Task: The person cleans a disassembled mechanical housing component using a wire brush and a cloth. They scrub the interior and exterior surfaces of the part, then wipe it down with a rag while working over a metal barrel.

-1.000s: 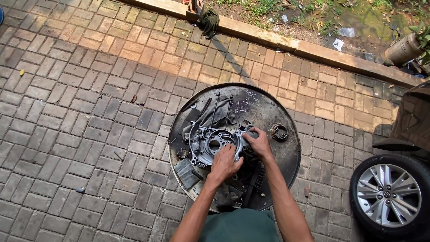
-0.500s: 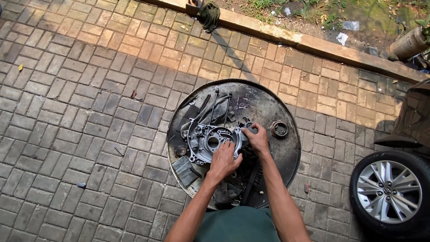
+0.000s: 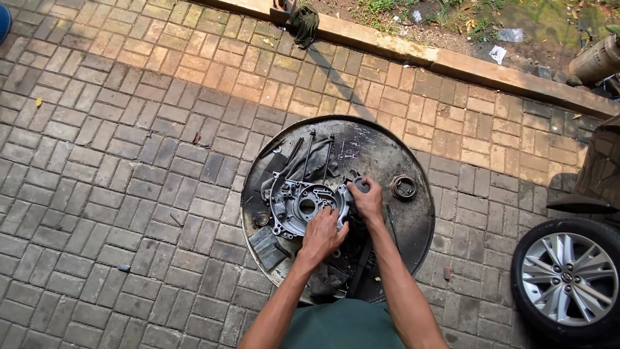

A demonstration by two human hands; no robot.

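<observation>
Cast grey metal engine cover (image 3: 298, 205), frame centre, on a round, greasy steel tray (image 3: 413, 226). Left hand (image 3: 321, 236) curled on its lower edge; right hand (image 3: 367, 199) grips its right rim. Rough brick paving (image 3: 116, 161).

Bare forearms, no sleeves; dark green garment (image 3: 345, 326)

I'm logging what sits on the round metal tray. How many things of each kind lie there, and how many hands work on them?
Hands: 2, left hand, right hand
Grey metal engine cover: 1
Metal ring: 1
Long rods: about 3
Dark flat block: 1
Total on the round tray: about 6, plus 2 hands
</observation>
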